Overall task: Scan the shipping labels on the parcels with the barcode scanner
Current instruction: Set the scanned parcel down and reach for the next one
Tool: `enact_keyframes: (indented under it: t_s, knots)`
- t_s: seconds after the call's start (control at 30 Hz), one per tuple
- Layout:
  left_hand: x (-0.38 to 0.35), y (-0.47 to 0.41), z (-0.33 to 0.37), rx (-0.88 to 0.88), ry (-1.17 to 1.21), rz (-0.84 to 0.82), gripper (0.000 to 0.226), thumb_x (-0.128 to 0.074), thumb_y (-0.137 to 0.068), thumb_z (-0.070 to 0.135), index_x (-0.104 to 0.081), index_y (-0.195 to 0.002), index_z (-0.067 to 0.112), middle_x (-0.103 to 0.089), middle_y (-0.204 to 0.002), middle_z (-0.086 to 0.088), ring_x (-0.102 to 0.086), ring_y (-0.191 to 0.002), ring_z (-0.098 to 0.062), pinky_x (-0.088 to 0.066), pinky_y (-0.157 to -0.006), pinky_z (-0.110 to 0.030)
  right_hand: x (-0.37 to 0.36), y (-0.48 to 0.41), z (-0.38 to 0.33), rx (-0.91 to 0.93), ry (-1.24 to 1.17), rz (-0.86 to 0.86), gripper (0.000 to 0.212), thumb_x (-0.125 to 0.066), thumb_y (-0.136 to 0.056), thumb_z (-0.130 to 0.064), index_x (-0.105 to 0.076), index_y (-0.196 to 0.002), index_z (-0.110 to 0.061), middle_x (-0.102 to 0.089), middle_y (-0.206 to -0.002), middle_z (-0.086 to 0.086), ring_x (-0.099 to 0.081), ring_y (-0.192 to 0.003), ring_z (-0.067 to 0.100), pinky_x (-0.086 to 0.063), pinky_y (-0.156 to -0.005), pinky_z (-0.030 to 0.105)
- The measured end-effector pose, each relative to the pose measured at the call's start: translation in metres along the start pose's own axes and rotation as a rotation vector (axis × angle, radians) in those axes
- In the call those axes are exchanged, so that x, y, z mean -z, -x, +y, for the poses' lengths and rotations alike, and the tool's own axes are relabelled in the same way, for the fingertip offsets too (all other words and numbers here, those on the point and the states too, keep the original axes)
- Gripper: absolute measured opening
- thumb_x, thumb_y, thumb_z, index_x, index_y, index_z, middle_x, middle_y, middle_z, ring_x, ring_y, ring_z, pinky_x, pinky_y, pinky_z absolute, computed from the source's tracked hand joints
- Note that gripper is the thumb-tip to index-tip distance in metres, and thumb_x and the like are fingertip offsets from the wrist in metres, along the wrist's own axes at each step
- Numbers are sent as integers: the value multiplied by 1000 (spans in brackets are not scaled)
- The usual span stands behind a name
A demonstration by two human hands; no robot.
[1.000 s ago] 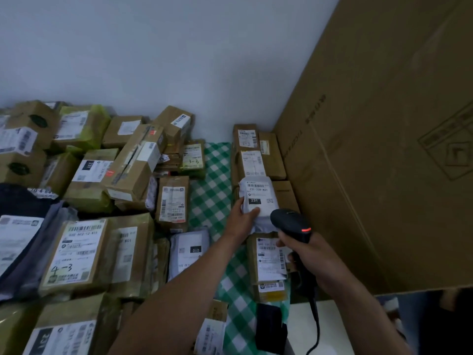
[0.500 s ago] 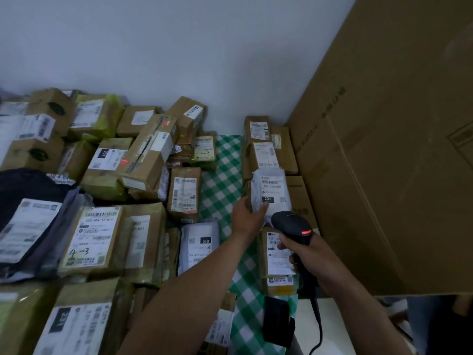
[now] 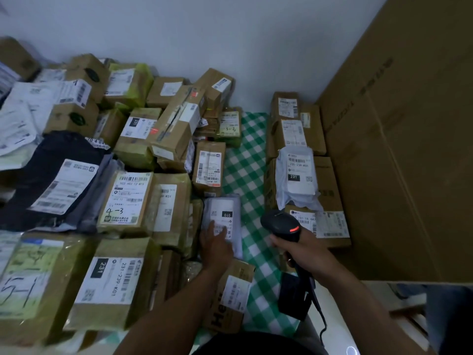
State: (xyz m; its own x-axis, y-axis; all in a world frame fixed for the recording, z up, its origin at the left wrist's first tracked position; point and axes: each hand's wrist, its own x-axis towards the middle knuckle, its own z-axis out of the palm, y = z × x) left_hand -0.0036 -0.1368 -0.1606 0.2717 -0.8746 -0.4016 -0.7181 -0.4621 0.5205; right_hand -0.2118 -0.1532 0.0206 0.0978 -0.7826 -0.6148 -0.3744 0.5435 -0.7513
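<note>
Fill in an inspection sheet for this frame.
Surface: green-and-white checked cloth, parcels on both sides.
Job's things: black handheld barcode scanner, red light lit; grey plastic mailer labelled 010; white plastic mailer labelled 231 atop brown boxes.
Clutter: heap of brown cardboard parcels at left; black box-shaped object by the near edge.
Hands: left hand lies flat on the grey mailer's label; right hand grips the scanner.
Cables: black scanner cable hangs from the handle.
Surroundings: white wall; large brown cardboard carton at right.
</note>
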Motion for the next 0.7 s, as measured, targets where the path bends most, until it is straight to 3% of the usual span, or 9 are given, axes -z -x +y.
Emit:
enact_keyframes:
  t_s: [0.13, 0.2, 0.27, 0.4, 0.47, 0.57, 0.7]
  knots:
    - [-9, -7, 8, -25, -3, 27, 47, -66, -93, 15, -63, -139, 24, -29, -167, -1, -17, -154, -37, -13, -125, -38, -1, 0, 1, -6, -6, -9, 13, -77, -93, -29, -75, -97, -17, -73, -92, 25, -58, -59, 15, -45, -54, 28]
    - [-12, -11, 10, -59, 109, 31, 53, -75, -85, 8, -65, -137, 18, -35, -164, -3, -26, -152, -36, -19, -123, -36, -1, 0, 3, -21, -34, -16, 15, -77, -92, -29, -75, -98, -16, -72, -97, 26, -57, -61, 18, -45, -56, 30]
    - [-12, -11, 12, -40, 218, 12, 73, -85, -78, 7, -56, -145, 16, -31, -165, -5, -29, -151, -31, -29, -121, -37, -1, -1, 5, -34, -57, -20, 16, -78, -91, -28, -74, -101, -15, -71, -101, 28, -57, -64, 21, -45, -58, 32]
    - [-14, -5, 17, 154, 233, 30, 117, -92, -72, 38, -19, -162, 20, -15, -167, -12, -15, -152, -32, -26, -121, -47, 0, -1, 8, -37, -68, -26, 16, -77, -92, -28, -74, -105, -19, -71, -103, 27, -58, -68, 21, -47, -63, 35]
    - [-17, -3, 22, 224, 222, 4, 129, -94, -64, 49, -15, -160, 15, -21, -162, -15, -20, -149, -33, -27, -119, -47, 1, 0, 9, -34, -50, -31, 16, -77, -92, -29, -74, -106, -22, -73, -102, 24, -60, -69, 19, -49, -65, 34]
    - [-20, -4, 27, 279, 194, -6, 128, -96, -58, 50, -21, -155, 12, -34, -151, -14, -30, -142, -34, -34, -114, -46, 1, 2, 10, -39, -39, -30, 14, -76, -93, -29, -74, -105, -22, -73, -102, 23, -60, -68, 17, -49, -65, 32]
    - [-18, -5, 30, 311, 230, 6, 115, -98, -59, 38, -32, -148, 11, -37, -143, -16, -35, -135, -36, -39, -110, -48, 2, 3, 9, -39, -37, -32, 15, -75, -94, -27, -73, -108, -21, -75, -102, 20, -61, -68, 14, -50, -63, 27]
